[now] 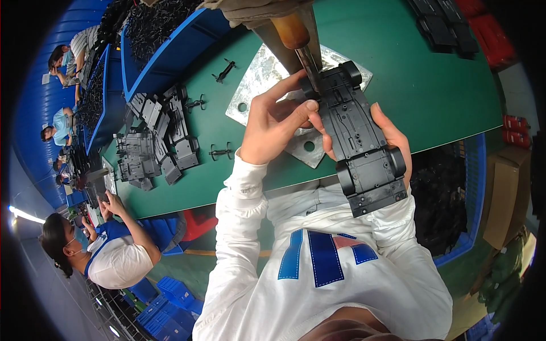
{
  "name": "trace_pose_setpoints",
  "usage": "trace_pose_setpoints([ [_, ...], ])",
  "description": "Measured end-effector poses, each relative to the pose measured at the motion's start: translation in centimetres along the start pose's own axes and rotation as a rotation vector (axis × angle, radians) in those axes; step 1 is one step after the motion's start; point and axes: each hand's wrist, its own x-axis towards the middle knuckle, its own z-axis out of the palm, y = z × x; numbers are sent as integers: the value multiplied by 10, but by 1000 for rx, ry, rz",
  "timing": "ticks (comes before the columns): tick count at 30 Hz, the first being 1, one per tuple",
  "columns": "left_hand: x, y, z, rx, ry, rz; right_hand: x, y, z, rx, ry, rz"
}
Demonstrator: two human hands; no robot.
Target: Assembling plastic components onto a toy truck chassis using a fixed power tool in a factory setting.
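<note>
A black plastic toy car chassis [357, 128] with wheels fitted at both ends is tilted above the table's near edge, its flat side with ribs and holes facing up. My right hand [392, 136] grips its right edge, the fingers partly hidden beneath it. At the far left corner my left hand [278, 116] is closed on the chassis, with the index finger by a wheel and the thumb at the edge. The metal shaft of an amber-handled tool [292, 33] comes down from above onto that far end, close to my left fingertips. Its exact contact point is hard to make out.
Under the work lies a silvery metal plate [253, 85] on the green table [398, 28]. Small black axle parts [220, 151] and a pile of chassis pieces [165, 133] are on the left, beside blue bins [162, 48]. A co-worker [116, 256] sits at left; a blue crate [475, 199] stands right.
</note>
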Motion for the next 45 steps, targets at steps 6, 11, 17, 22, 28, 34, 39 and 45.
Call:
trace_pose_setpoints([
  [6, 0, 0, 0, 5, -5, -2, 0, 0, -1, -27, 3, -6],
  [11, 0, 0, 0, -21, -5, 5, 0, -1, 0, -36, 8, -8],
  [17, 0, 1, 0, -2, -2, -1, 0, -1, 0, -34, -12, 0],
  [22, -1, 2, 0, -28, -12, -21, 0, 0, 1, -19, -28, 5],
  [28, 0, 1, 0, -4, -9, -21, 0, -1, 0, -19, -22, 6],
  [34, 0, 0, 0, -3, -6, -16, 0, -1, -1, -27, -12, 4],
  [39, 0, 0, 0, -9, -11, -15, -1, -1, -1, -44, 13, -6],
  [45, 0, 0, 0, -4, -16, 3, -2, 0, 2, -53, 21, -20],
])
